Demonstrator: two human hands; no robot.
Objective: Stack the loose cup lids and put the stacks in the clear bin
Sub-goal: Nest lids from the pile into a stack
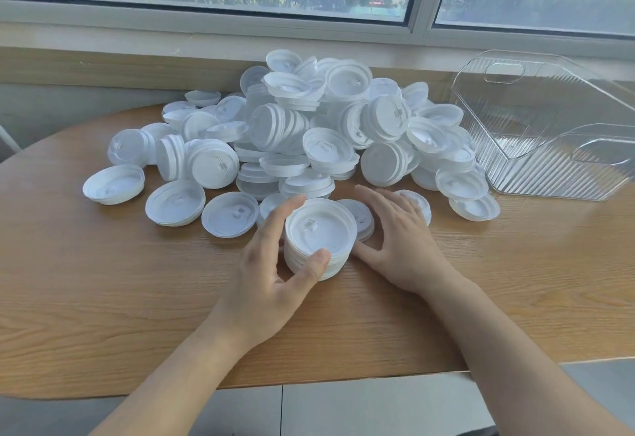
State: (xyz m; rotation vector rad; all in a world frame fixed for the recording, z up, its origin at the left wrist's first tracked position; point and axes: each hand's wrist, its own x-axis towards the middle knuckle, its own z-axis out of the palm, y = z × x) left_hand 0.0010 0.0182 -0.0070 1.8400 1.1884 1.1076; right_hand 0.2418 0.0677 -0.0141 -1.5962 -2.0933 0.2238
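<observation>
Our left hand [271,263] wraps its grip round the short stack of lids [318,239], our right hand [395,239] spread wide beside it; these look light, thin and slippery, best squeezed gently at the rims.

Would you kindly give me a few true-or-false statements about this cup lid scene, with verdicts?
1. The left hand grips a short stack of white plastic lids. True.
2. The clear ribbed plastic bin already holds stacks. False: it holds no lids.
3. The right hand lies open beside the stack. True.
4. The loose lid pile sits on the floor. False: it lies on the wooden table.
</observation>
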